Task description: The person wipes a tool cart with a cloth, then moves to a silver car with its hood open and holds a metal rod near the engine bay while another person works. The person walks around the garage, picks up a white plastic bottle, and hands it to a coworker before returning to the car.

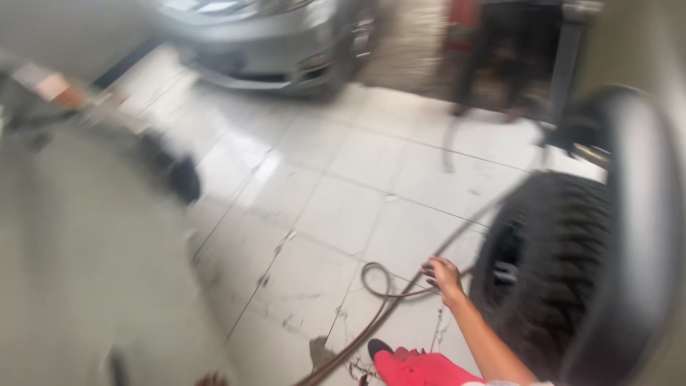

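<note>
Floor: pale glossy tiles w/ dark grout lines, scuffed and stained toward the near edge. Silver car at top, front end only, blurred. Next to it a rough stone-like wall strip. Top right: a person's dark-trousered legs standing in a dark doorway, something red behind. Left side: big grey blurred surface, can't tell what it is; dark rounded object at its edge. Red cloth-like item at bottom centre.
</note>
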